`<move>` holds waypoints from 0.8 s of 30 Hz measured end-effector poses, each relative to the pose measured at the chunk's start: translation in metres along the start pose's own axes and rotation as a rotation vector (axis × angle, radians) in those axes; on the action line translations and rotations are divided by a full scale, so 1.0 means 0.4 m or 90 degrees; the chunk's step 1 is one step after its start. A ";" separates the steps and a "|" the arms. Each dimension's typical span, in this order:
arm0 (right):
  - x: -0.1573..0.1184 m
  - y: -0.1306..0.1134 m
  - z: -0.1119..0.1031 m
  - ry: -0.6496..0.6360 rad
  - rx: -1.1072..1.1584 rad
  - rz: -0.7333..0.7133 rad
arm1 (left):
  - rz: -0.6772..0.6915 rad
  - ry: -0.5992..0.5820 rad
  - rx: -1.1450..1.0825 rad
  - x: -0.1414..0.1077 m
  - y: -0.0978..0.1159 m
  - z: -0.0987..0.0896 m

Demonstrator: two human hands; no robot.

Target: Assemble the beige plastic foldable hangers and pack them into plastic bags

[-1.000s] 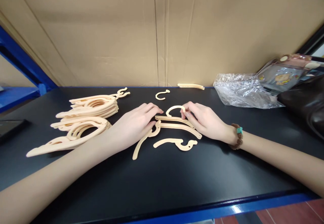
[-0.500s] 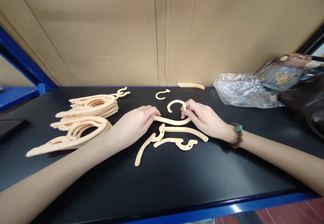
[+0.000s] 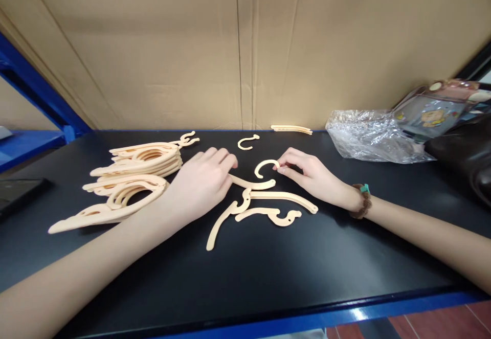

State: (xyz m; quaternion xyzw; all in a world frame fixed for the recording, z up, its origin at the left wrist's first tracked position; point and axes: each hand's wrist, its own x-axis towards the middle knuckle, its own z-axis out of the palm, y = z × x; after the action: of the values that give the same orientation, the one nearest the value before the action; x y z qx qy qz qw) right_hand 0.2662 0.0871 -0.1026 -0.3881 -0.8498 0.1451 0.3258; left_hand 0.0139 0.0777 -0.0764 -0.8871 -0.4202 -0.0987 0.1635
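Note:
My right hand (image 3: 307,173) pinches one end of a pale wooden-looking hanger hook (image 3: 264,164) between thumb and fingers. My left hand (image 3: 209,175) is closed, knuckles up, at the left end of a curved hanger arm (image 3: 255,183); that end is hidden under the hand. The arm's rounded right end lies just below the hook, apart from it. Closer to me lie several loose hanger pieces: a straight-ish arm (image 3: 286,196), a curved piece with a notched end (image 3: 226,219), and another like it (image 3: 264,213).
Stacked hangers (image 3: 141,175) lie at left. Another hook (image 3: 247,143) and slim arm pieces (image 3: 291,129) are at the back by the cardboard (image 3: 164,52). Clear plastic wrap (image 3: 368,134), a transparent pouch (image 3: 429,114) and a black bag (image 3: 468,150) sit at right. A dark flat device (image 3: 19,193) is far left.
The hook and the hanger arm, close together at my right fingertips before, are now apart. My right hand keeps the hook; the arm's right end has shifted left, and my left hand has turned slightly upward.

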 end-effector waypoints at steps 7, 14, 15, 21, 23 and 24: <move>0.006 0.018 0.009 -0.011 0.254 0.089 | 0.104 -0.017 -0.237 -0.001 0.038 0.024; 0.013 0.017 0.005 -0.013 0.321 0.130 | 0.107 -0.042 -0.210 -0.001 0.036 0.024; 0.013 0.016 0.004 -0.016 0.324 0.131 | 0.105 -0.041 -0.194 -0.001 0.036 0.024; 0.012 0.007 0.004 -0.008 0.418 0.205 | 0.076 -0.007 -0.151 0.000 0.043 0.028; 0.011 -0.001 0.001 -0.011 0.459 0.233 | 0.083 -0.019 -0.211 0.001 0.045 0.028; 0.010 -0.006 -0.002 -0.015 0.475 0.242 | 0.088 -0.028 -0.242 0.002 0.046 0.028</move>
State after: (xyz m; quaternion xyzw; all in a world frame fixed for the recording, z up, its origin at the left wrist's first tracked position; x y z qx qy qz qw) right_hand 0.2631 0.0886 -0.0990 -0.3919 -0.6558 0.5046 0.4020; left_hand 0.0292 0.0717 -0.0905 -0.9305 -0.3358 -0.1457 -0.0097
